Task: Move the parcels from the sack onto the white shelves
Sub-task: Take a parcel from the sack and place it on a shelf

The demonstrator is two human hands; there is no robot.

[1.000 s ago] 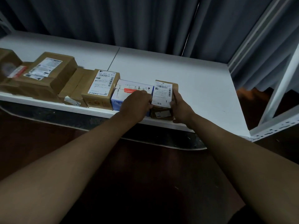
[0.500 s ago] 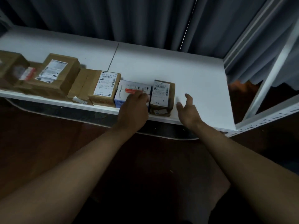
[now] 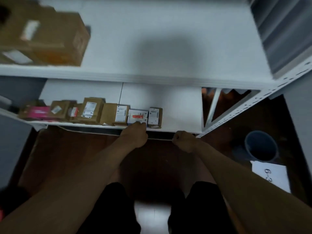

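At the frame centre, brown cardboard parcels (image 3: 92,110) stand in a row on the lower white metal shelf (image 3: 179,108). The left hand (image 3: 136,135) touches a white-blue box (image 3: 137,116); its fingers are hidden. The right hand (image 3: 183,140) is a loose fist, holding nothing.

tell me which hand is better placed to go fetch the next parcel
Probably the right hand: it hangs curled and empty in front of the lower shelf, while the left hand touches the white parcel.

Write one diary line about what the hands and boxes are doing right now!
left hand touching white box | right hand curled, empty | brown parcel set on lower shelf
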